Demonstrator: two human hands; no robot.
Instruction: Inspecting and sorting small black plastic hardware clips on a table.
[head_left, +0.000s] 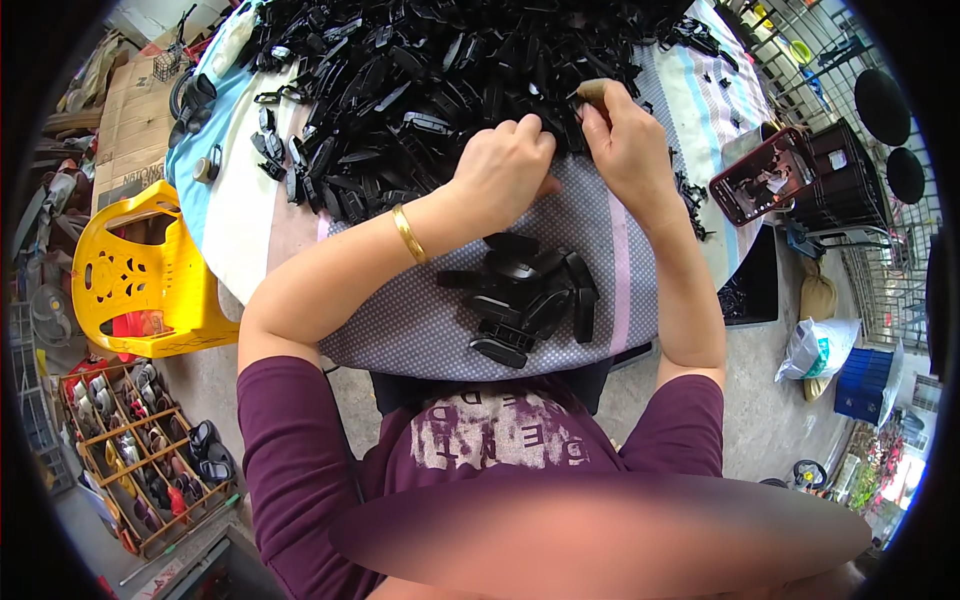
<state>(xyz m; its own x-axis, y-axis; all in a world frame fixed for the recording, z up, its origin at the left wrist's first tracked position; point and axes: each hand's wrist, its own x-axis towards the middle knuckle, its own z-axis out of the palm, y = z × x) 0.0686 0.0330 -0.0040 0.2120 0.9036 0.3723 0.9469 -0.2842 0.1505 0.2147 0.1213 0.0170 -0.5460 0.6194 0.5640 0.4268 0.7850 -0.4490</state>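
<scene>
My left hand [505, 165], with a gold bangle on its wrist, is closed at the near edge of a big heap of black plastic parts [430, 70]; what it grips is hidden by the fingers. Close beside it, my right hand [625, 140] is shut on a small tool with a brown wooden handle [593, 92]. The two hands almost touch. Below them, between my forearms, a small pile of black plastic parts [525, 295] lies on the dotted grey cloth [420, 320].
The round table [250, 220] carries striped cloths. A phone [765, 175] leans at its right edge beside a black crate [845, 175]. A yellow plastic chair [140, 270] stands left, a shoe rack [140, 440] lower left, bags on the floor at right [815, 345].
</scene>
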